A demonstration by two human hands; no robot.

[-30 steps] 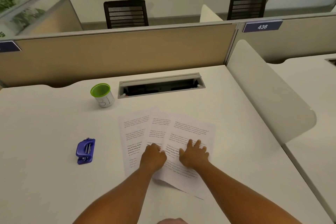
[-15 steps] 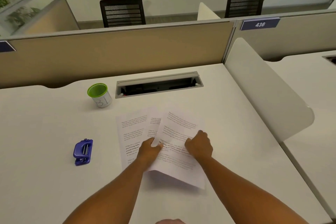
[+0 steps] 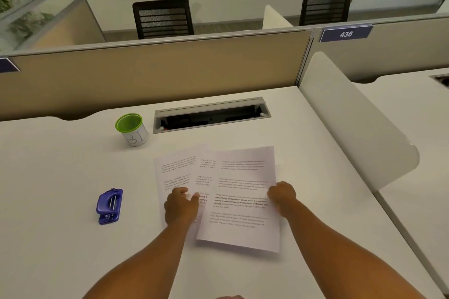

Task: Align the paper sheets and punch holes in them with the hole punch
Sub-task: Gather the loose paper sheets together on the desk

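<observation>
Three printed paper sheets lie fanned out on the white desk [image 3: 60, 165]. The top sheet [image 3: 240, 189] sits nearly straight on the right, over a middle sheet [image 3: 206, 160] and a left sheet [image 3: 173, 170]. My right hand [image 3: 281, 198] grips the top sheet's right edge. My left hand [image 3: 181, 206] rests on the left and middle sheets, fingers curled, thumb near the top sheet's left edge. A blue hole punch [image 3: 109, 206] lies on the desk to the left, apart from both hands.
A green-rimmed white cup [image 3: 132, 128] stands behind the sheets on the left. A cable slot [image 3: 211, 114] is set into the desk at the back. A beige partition [image 3: 155, 68] closes the back, and a white side divider [image 3: 352, 124] rises on the right.
My right hand has turned the top sheet from a slant to nearly straight and slid to its right edge. My left hand stayed on the lower sheets. The hole punch has not moved.
</observation>
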